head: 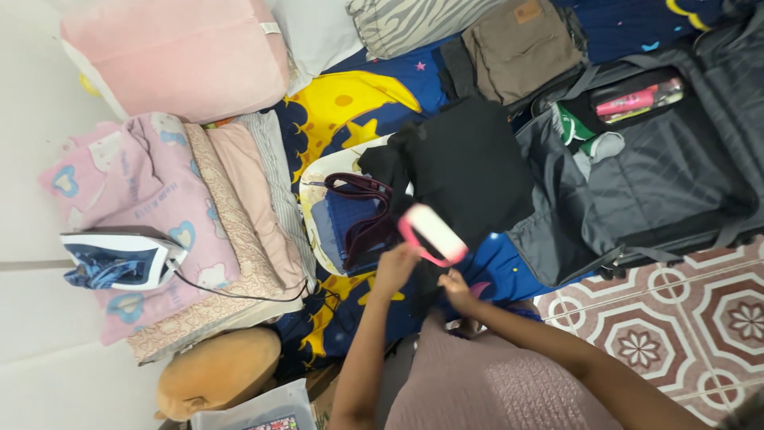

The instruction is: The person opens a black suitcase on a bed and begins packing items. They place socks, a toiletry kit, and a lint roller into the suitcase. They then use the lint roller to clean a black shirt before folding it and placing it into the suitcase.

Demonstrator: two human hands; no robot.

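Note:
My left hand (395,267) grips the handle of a pink-and-white lint-roller-like tool (432,233), held over the lower edge of a black garment (469,167). My right hand (459,288) pinches the hanging black fabric just below the tool. The garment lies spread on a blue bedsheet with yellow moons and stars (358,103), and its right side overlaps an open grey suitcase (660,183).
A blue-and-white iron (119,259) rests on stacked folded pink and beige linens (231,207) at left. A maroon strap (366,215) lies on blue cloth beside the garment. A brown bag (521,44) and pink pillow (175,56) sit at the back. Patterned floor tiles (700,318) are at right.

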